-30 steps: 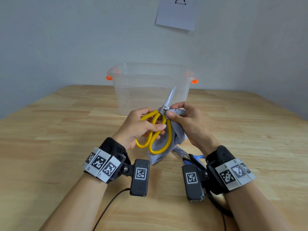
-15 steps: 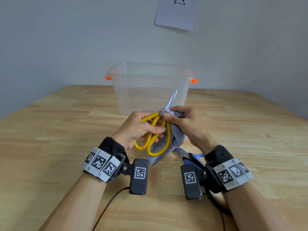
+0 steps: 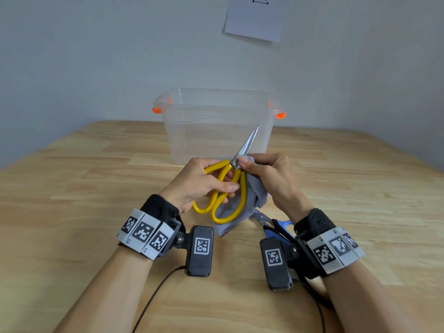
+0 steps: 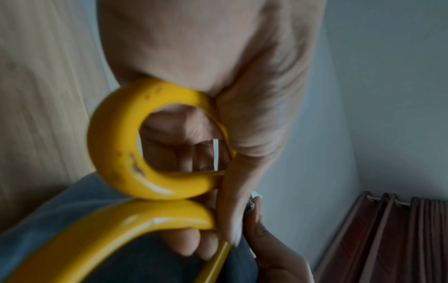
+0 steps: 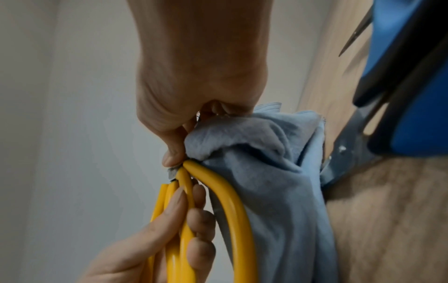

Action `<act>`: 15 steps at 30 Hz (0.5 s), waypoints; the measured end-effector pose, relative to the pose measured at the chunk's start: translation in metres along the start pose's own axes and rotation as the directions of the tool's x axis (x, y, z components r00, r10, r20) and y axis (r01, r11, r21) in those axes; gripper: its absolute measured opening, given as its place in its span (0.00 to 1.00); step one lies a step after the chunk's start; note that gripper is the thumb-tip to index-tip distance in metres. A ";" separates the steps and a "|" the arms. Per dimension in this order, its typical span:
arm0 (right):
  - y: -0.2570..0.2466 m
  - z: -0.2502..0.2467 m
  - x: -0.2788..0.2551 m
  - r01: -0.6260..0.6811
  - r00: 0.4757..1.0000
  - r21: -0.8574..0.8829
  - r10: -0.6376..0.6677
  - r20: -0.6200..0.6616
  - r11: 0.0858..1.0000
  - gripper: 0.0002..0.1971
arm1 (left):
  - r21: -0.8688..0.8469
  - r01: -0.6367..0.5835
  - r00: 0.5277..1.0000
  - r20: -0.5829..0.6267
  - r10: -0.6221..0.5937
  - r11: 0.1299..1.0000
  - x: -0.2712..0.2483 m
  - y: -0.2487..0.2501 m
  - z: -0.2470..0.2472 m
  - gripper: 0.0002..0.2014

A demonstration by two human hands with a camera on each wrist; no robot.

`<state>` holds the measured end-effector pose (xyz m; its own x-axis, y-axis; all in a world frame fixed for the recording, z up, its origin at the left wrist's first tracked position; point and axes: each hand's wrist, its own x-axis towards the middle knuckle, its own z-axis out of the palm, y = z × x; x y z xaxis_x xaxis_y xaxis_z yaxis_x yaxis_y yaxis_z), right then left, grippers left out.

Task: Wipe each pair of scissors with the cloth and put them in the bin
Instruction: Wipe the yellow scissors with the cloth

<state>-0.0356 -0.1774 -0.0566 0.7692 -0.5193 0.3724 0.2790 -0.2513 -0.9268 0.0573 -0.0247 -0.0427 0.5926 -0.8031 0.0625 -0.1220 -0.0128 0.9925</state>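
Now left hand (image 3: 204, 182) grip clenched round handles of yellow scissors (image 3: 224, 188), blades up toward bin (image 3: 216, 126) at tabletop (image 3: 72, 188) far edge. Right hand (image 3: 269, 179) grip pinching cloth (image 3: 242, 207) at pivot. Blue scissors (image 3: 276, 227) on tabletop under right wrist.

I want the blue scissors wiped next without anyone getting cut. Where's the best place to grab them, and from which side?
Probably by the blue handles, reaching from the person's side. The blue scissors lie flat on the table under the right hand's wrist, blades pointing away beneath the cloth.
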 end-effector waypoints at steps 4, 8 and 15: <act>-0.003 -0.002 0.001 -0.066 0.997 0.051 0.067 -0.026 0.997 0.09 | 0.016 0.002 1.000 0.006 -0.002 1.000 0.000 0.000 0.000 0.10; -0.004 0.000 0.000 -0.091 0.994 0.077 0.094 -0.046 0.993 0.08 | 0.037 0.012 1.000 0.006 -0.012 0.999 0.000 -0.002 0.001 0.08; -0.005 0.001 0.000 -0.052 0.994 0.030 0.055 -0.091 0.998 0.08 | 0.044 0.014 1.000 0.006 -0.014 0.999 0.000 -0.002 0.002 0.09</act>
<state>-0.0365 -0.1757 -0.0523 0.7280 -0.6041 0.3240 0.2557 -0.1992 -0.9460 0.0560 -0.0258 -0.0454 0.5898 -0.8061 0.0476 -0.1487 -0.0505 0.9876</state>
